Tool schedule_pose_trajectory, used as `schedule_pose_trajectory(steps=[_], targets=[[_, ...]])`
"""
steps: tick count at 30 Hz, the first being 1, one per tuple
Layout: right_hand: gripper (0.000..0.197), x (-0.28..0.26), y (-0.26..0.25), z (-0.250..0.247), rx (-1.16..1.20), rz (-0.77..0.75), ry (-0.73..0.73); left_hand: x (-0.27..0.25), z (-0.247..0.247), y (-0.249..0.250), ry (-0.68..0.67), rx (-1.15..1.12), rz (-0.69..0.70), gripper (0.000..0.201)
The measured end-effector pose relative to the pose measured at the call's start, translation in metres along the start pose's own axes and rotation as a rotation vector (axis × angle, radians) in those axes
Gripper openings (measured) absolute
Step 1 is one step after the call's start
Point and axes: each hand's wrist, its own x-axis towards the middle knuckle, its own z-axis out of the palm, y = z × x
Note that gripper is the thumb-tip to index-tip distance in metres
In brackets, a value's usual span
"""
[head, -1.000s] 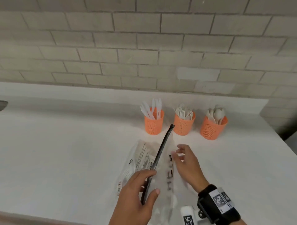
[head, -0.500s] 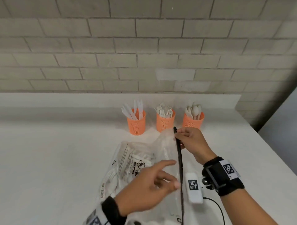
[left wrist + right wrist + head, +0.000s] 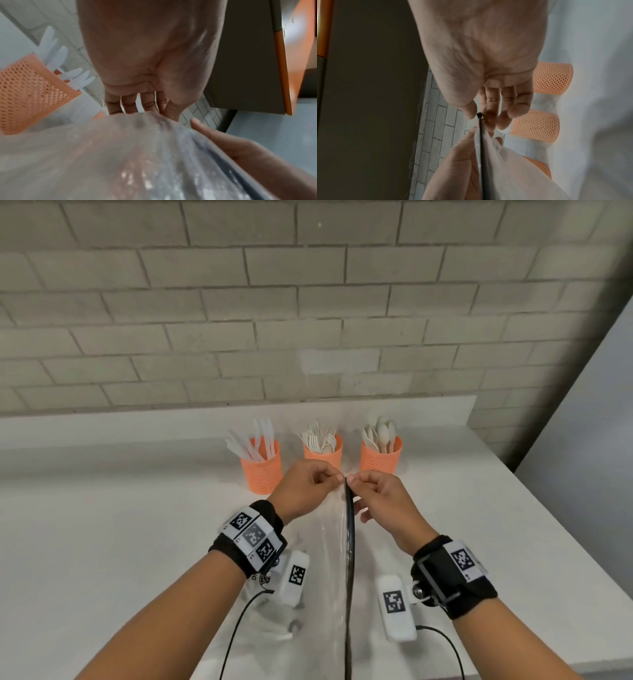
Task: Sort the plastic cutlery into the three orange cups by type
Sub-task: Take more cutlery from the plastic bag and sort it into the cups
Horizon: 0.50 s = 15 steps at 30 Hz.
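- With all three cups (image 3: 381, 455) already loaded, I read the sorting as done and this as a wrap-up step: handling the empty clear bag (image 3: 334, 559).
- Left hand (image 3: 301, 491): thumb and forefinger pinched on the top corner of the bag, the other fingers curled under.
- Right hand (image 3: 380, 501): same corner, pinched from the other side, right at the end of the black zip strip (image 3: 348, 542). Its lower fingers are looser, against the plastic just below the pinch.
- The two sets of fingertips are nearly touching, with the strip running straight down from between them towards me.
- Cutlery sits just beyond the fingertips: knives (image 3: 255, 440) beyond the left knuckles, forks (image 3: 320, 436) straight past the pinch, spoons (image 3: 378, 433) beyond the right knuckles. I see none loose on the counter (image 3: 102, 525).
- A second flat wrapper (image 3: 274, 621) lies below the left wrist. I can't tell if anything's in it.
- Next move, my guess: either run the pinch along the strip to close it, or pull the two sides apart. Either way it needs a firm grip on thin, slippery film and an even pull, so the bag doesn't swing into the cups.
- Versus half a second back: the left hand was low, open over the bag's middle; now it's up at the corner, pinching. The right hand was already there alone. The bag now hangs more edge-on.
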Motion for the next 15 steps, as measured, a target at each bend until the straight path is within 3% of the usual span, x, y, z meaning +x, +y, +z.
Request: schedule_pose_trajectory(steps=[7,11,15], targets=[[0.018,-0.005,0.001,0.000,-0.123,0.053,0.002,-0.001,0.007,0.003,0.005,-0.093,-0.065,0.017],[0.019,-0.041,0.010,0.003,-0.177,0.113,-0.104,0.003,0.007,0.001,0.073,-0.122,-0.110,0.019],[0.016,-0.094,0.030,0.003,-0.158,0.187,-0.241,0.004,0.007,-0.001,0.060,-0.122,-0.108,0.016]])
